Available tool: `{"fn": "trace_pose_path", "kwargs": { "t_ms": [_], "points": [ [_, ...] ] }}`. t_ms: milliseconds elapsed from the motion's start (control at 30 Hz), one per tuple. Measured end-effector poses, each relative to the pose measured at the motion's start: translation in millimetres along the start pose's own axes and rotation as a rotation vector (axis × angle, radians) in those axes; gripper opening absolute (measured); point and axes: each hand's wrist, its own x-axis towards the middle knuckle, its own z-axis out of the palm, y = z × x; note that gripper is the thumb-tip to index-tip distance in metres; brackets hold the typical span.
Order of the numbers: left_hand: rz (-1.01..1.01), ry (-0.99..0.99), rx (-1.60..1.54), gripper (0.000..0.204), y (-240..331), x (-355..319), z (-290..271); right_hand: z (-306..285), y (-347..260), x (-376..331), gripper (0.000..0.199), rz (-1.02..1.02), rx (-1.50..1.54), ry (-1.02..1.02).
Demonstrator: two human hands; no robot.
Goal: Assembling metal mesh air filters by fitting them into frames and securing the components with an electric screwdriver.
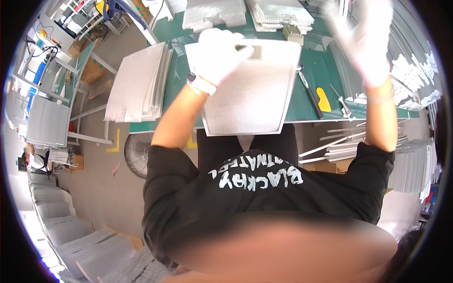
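A silvery mesh panel with a pale metal frame (pixel 249 94) lies tilted at the table's near edge, its lower end overhanging toward my lap. My left hand (pixel 217 55), in a white glove, is over the panel's far left part. Its fingers are curled, with the thumb toward the right; what they hold, if anything, is hidden. My right hand (pixel 370 45), also gloved in white, is raised at the far right, away from the panel. It is blurred, with thumb and fingers apart and nothing seen in it. A dark-handled hammer (pixel 310 93) lies right of the panel.
A yellow scraper (pixel 323 100) and a small metal tool (pixel 345 108) lie on the green table (pixel 302 111). Panel stacks stand left (pixel 137 82) and at the back (pixel 214 13). Metal strips (pixel 342 148) stick out below the right side. A round fan (pixel 137 154) stands below.
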Motion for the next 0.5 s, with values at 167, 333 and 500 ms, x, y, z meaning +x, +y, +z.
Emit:
{"fn": "trace_pose_path", "kwargs": {
  "t_ms": [167, 333, 500],
  "points": [
    [0.153, 0.108, -0.041, 0.024, 95.2, 16.9, -81.3, -55.0, -57.0, -32.8, 0.071, -0.046, 1.02, -0.636],
    [-0.189, 0.381, 0.217, 0.061, 49.3, -57.9, -123.3, -99.1, 15.2, -107.3, 0.072, 0.267, 1.153, -0.345],
    [-0.98, -0.35, 0.695, 0.091, -101.3, -229.8, -150.6, -179.9, 88.2, -127.0, 0.057, 1.034, 0.472, 0.384]
  ]
}}
